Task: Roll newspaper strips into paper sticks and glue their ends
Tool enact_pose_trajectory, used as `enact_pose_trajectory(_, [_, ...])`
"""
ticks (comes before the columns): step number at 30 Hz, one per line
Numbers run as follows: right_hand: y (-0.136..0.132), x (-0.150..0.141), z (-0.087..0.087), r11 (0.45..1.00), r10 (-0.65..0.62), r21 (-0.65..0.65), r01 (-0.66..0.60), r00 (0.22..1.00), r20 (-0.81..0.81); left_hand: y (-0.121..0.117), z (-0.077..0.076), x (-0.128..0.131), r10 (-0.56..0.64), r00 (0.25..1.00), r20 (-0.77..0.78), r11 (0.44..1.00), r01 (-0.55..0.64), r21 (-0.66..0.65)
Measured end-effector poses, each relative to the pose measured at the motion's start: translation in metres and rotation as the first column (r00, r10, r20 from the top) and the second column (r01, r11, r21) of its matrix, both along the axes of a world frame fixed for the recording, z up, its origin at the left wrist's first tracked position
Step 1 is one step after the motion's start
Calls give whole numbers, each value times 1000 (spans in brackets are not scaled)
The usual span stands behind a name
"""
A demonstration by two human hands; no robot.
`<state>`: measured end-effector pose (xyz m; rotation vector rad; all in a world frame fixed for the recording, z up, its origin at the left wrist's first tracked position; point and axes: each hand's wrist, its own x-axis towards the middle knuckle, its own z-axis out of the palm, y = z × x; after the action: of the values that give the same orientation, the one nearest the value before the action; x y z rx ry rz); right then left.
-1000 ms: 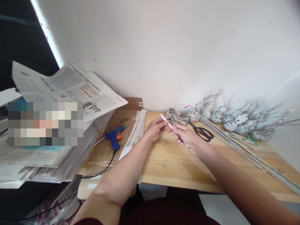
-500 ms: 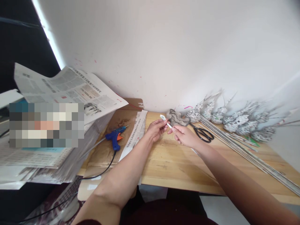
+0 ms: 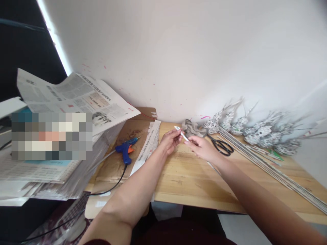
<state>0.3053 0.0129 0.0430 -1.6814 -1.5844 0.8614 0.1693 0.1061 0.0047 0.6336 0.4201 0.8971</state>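
Wooden table (image 3: 189, 183) against pale wall (image 3: 178, 51). Far left: stacked newspapers (image 3: 63, 97). Next, 1 blue glue gun (image 3: 125, 150) on cardboard (image 3: 108, 172); newspaper strips (image 3: 146, 148) beside it. Centre: left hand (image 3: 171, 141) pinched on 1 thin paper tube (image 3: 184, 136) near its far tip; right hand (image 3: 202, 148), likewise clamped on it, nearer the body. Tube slants between the 2 hands, above the table. Right: crumpled grey cloth (image 3: 194, 129), scissors (image 3: 213, 140), long rods (image 3: 263, 161), wound-paper pieces (image 3: 255, 136).

Passable over tabletop (image 3: 178, 183) between forearms (image 3: 139, 180), up to paper stick (image 3: 184, 136); blocked rightward by scissors (image 3: 221, 146) and rods (image 3: 267, 165), leftward by glue gun (image 3: 124, 149); under right forearm (image 3: 245, 185), unclear.
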Motion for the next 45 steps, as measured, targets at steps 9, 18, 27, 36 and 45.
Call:
enact_pose_trajectory(9, [-1,-4,6,967,-124,257,1,877,464,-1,-2,2,-7,1000,-20,999,8,45])
enact_pose_trajectory(18, [-1,-6,6,964,-144,267,7,855,497,-2,-2,1,-24,999,-29,997,27,74])
enact_pose_trajectory(27, [5,-2,0,987,-109,136,81,970,217,-3,-3,2,-46,999,-27,996,48,75])
enact_pose_trajectory(36, [7,-3,1,967,-167,241,78,911,376,-3,-2,0,-58,996,-67,993,65,100])
enact_pose_trajectory(45, [5,-1,0,928,-264,364,77,826,498,3,-8,3,87,985,-149,996,-81,49])
